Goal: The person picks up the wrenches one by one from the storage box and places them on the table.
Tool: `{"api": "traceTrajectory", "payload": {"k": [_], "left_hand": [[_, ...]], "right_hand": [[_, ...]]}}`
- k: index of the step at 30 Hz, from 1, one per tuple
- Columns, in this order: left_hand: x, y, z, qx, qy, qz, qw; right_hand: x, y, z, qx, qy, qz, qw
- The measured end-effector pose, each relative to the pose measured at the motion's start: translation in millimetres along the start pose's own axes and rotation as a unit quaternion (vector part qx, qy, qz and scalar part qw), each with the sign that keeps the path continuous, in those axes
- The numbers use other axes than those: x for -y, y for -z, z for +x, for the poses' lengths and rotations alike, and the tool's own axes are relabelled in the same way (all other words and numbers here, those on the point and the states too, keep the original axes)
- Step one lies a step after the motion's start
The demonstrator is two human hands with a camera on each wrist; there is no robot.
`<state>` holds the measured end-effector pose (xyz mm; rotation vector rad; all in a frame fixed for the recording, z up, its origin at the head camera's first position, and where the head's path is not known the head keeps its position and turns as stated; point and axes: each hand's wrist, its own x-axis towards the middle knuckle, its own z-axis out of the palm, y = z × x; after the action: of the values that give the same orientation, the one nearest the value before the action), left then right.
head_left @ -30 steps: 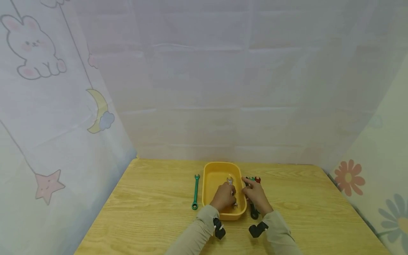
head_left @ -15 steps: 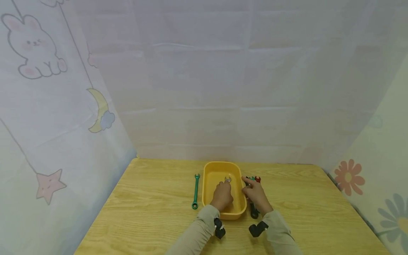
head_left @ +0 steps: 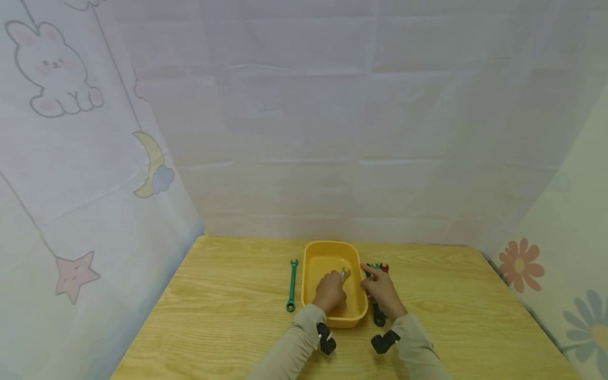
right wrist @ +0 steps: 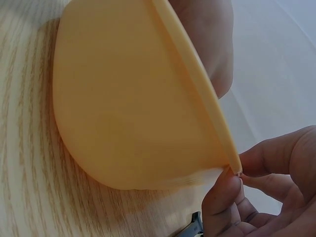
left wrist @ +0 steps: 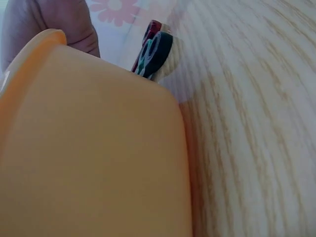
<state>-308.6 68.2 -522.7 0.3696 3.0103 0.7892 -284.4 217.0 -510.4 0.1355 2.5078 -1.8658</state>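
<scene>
A yellow plastic bin (head_left: 313, 264) stands on the table between both arms. My left hand (head_left: 331, 291) reaches down inside it and holds a silver wrench (head_left: 345, 274), whose open-ended jaw sticks out beyond the fingers and leans right; its other end is hidden. In the right wrist view the left hand (right wrist: 217, 54) shows behind the rim. My right hand (head_left: 381, 289) pinches the bin's right rim (right wrist: 236, 160) between thumb and fingers. Just under and beside it lie several wrenches, among them a black one (head_left: 378, 317) and a red one (head_left: 384, 267), partly covered by the hand.
A green combination wrench (head_left: 292, 285) lies lengthwise on the wooden table (head_left: 228, 306), left of the bin. A pale curtain (head_left: 294, 132) hangs behind the table, with patterned sheets along both sides.
Inside the bin, my left hand has shifted slightly to the left, and the silver wrench's jaw now tilts to the right. The right hand keeps its place on the rim.
</scene>
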Motion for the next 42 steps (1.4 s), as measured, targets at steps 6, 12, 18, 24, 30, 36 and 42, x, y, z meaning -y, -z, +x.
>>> {"api": "traceTrajectory", "payload": {"k": [6,12,18,24,30,36,42], "left_hand": [[1.6,4.4,-3.2,0.018,-0.007,-0.049,0.9986],[5.9,4.7,-2.9,0.052,-0.016,-0.105,0.993],[8.4,12.3,-5.5,0.092,-0.041,-0.146,0.9841],[11.1,14.5,-3.5,0.122,-0.042,-0.149,0.9804],[10.5,19.0,-2.4,0.129,-0.041,-0.154,0.9789],[10.9,23.1,-5.1,0.156,-0.012,-0.198,0.9676],[14.8,20.6,-3.2,0.158,-0.013,-0.2,0.9668]], "right_hand": [[0,0.4,0,0.004,0.002,0.0,1.0],[0,0.4,1,0.002,0.002,-0.001,1.0],[-1,0.1,1,0.001,0.003,-0.001,1.0],[0,0.3,1,0.005,0.001,-0.001,1.0],[2,0.6,1,0.002,0.012,0.0,1.0],[3,0.5,-1,0.004,0.008,-0.005,1.0],[3,0.5,-1,0.004,0.009,-0.006,1.0]]}}
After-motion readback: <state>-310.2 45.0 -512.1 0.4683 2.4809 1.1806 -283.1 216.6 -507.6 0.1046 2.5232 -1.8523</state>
